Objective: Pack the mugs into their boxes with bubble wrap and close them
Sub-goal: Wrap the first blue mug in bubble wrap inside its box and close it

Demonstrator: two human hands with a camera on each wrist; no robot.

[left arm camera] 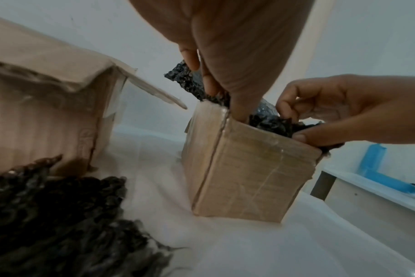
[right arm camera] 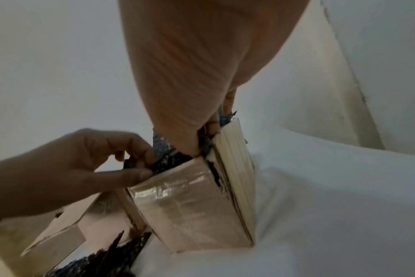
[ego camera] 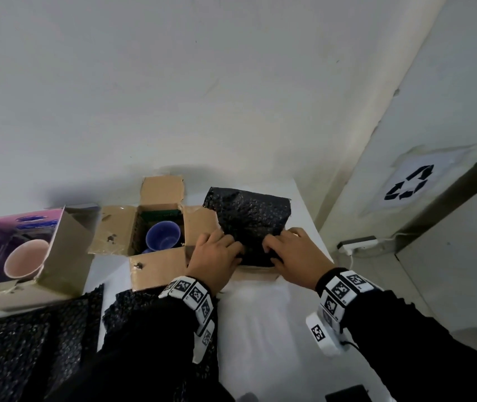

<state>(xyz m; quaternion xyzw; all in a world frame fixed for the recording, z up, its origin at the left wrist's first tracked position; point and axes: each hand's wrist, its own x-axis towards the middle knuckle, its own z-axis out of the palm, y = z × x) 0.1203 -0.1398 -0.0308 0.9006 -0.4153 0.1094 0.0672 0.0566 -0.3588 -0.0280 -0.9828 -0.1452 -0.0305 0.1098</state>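
A sheet of black bubble wrap (ego camera: pixel 250 216) stands out of a small brown cardboard box (ego camera: pixel 257 275) at the table's right. My left hand (ego camera: pixel 227 250) and right hand (ego camera: pixel 279 250) both grip the wrap's near edge at the box mouth. In the left wrist view my right hand (left arm camera: pixel 294 123) pinches the wrap (left arm camera: pixel 268 121) above the box (left arm camera: pixel 244 168). In the right wrist view my left hand (right arm camera: pixel 135 165) pinches it at the box (right arm camera: pixel 190 206). A blue mug (ego camera: pixel 163 235) sits in an open brown box (ego camera: pixel 121 233). A pink mug (ego camera: pixel 27 258) lies in a purple box (ego camera: pixel 66 256).
Loose black bubble wrap (ego camera: pixel 28 343) lies at the near left of the white table (ego camera: pixel 260 329). A wall runs right behind the boxes. The table's right edge is close to the small box. A white power strip (ego camera: pixel 356 245) lies on the floor at right.
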